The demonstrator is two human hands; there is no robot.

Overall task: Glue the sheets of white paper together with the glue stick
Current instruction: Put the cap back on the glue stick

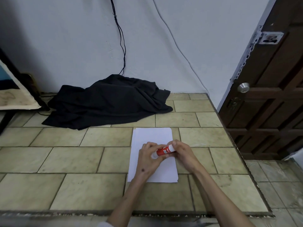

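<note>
- Glue stick (163, 151): small red-and-white plastic cylinder, held level just above the sheets of white paper (153, 138); likely light, rigid, smooth enough to slip, so best held round the barrel
- Left hand (148, 158) curls its fingers round the lower white end; right hand (181, 150) pinches the upper white end, probably the cap; whether the cap is loose cannot be told
- Paper: thin stack, edges slightly fanned, lying flat on the tiled surface (78, 161); judged flimsy, prone to crease and slide, wants pinning flat while glue is rubbed on
- Tiles: beige, mottled, dark grout lines, worn front edge
- Black cloth (106, 102) crumpled behind, soft folds, well apart from the paper
- Brown panelled door (270, 95) to the right, metal knob
</note>
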